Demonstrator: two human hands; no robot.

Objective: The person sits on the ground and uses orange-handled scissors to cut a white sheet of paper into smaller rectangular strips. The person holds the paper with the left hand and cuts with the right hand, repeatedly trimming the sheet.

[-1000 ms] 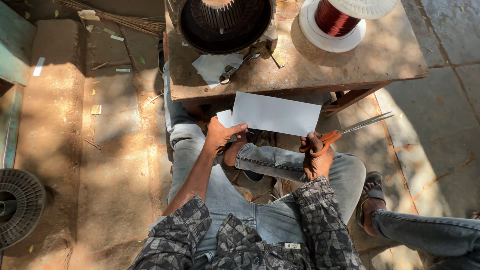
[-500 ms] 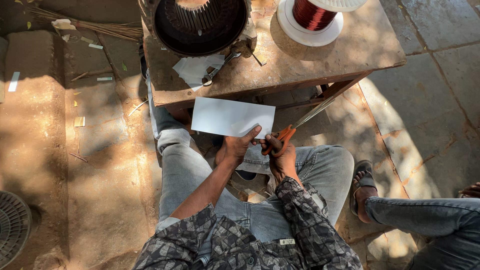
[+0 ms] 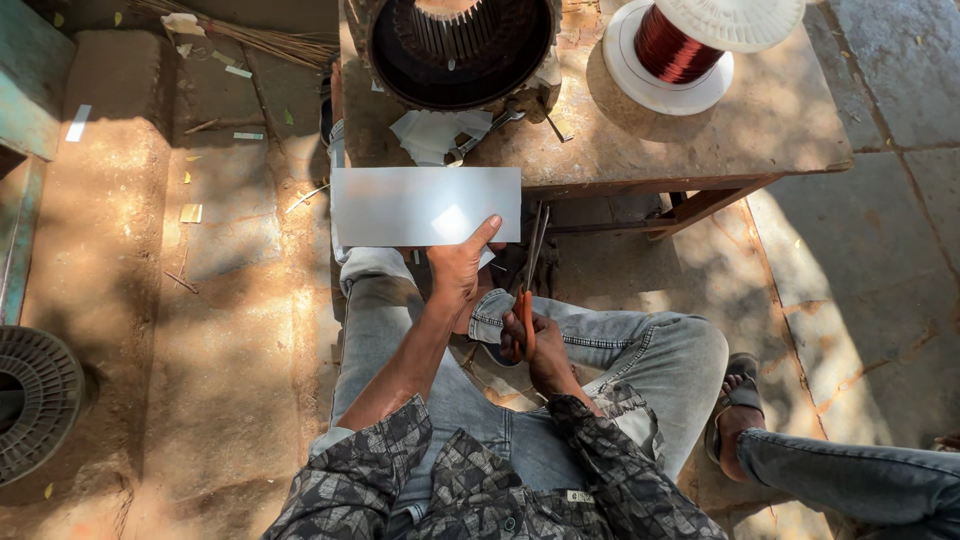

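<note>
Head view, left hand: my left hand pinched the flat grey rectangular sheet at its lower edge, thumb on top.
Right hand: my right hand, at 4 o'clock from the left, gripped orange-handled scissors, blades toward 12.
Sheet: before the worn wooden table.

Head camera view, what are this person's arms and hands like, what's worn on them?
Both hands are bare: no gloves on the left hand or the right hand, and no ring or watch that I can make out. The forearms are uncovered. The sleeves are pushed up near the elbows, of a dark shirt with a grey and black leaf-like print.
</note>
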